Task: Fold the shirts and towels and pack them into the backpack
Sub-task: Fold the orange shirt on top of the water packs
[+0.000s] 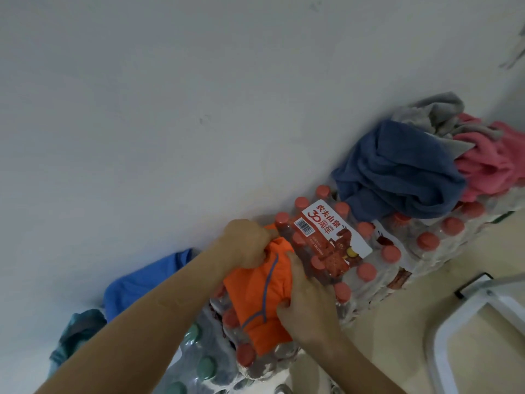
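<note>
Both hands grip an orange shirt (265,297) lying on shrink-wrapped packs of red-capped bottles (366,251) against a white wall (170,95). The left hand (247,243) is closed on the shirt's far end; the right hand (309,305) clamps its near right edge. Beyond the right hand, a navy towel (397,177), a pink cloth (494,163) and a grey cloth (437,112) lie heaped on the packs. Left of the left forearm lies a blue shirt (145,282).

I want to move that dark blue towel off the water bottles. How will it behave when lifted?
Likely floppy: the dark blue towel lies in soft crumpled folds. It probably drapes and unfolds when lifted. It overlaps the grey cloth, so that may drag along.
</note>
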A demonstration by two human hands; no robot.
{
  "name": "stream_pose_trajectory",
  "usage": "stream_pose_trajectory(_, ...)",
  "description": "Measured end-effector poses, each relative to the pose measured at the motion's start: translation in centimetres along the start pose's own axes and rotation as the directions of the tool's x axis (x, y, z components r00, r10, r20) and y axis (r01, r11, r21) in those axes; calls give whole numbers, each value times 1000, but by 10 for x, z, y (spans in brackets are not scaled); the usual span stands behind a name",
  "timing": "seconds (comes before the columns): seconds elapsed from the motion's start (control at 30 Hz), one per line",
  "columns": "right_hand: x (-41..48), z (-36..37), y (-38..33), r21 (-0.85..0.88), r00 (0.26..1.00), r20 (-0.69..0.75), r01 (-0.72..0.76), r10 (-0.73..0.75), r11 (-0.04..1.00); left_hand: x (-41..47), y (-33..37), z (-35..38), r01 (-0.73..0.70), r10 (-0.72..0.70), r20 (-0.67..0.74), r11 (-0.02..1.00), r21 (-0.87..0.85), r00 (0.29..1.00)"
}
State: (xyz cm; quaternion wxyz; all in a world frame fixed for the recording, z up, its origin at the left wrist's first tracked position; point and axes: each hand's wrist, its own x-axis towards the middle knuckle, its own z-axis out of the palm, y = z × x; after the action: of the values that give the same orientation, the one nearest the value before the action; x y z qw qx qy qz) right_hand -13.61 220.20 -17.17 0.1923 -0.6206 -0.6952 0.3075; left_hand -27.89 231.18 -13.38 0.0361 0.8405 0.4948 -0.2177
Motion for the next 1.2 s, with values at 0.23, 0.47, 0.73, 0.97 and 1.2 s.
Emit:
stream_pose_trajectory(0.23, 22, -32, 6, -42, 913, 313, 289, -262, 956, -64, 17, 35, 224, -216, 100, 972, -73, 971)
stream_pose_trajectory(0.47, 23, -31, 3, 69, 926, 299, 221, -231, 973, -92, -7, 37, 370, -271, 254, 731, -573, 928)
stream_pose_trajectory(0.73, 16, -10, 9, 29, 995, 75, 68, -70, 997, -75, -2, 62, 277, -404, -134, 798, -535, 905)
stream_pose_trajectory(0.97, 12, 1, 12, -354, 997, -18, 66, -78, 933, -62, 7, 62, 365, -413, -178, 897, -250, 893)
stream_pose_trajectory(1.2, 18, -9, 14, -383, 953, 292, 197, -84, 902, -70, -9, 85, 147, -231, -335, 955, -258, 914)
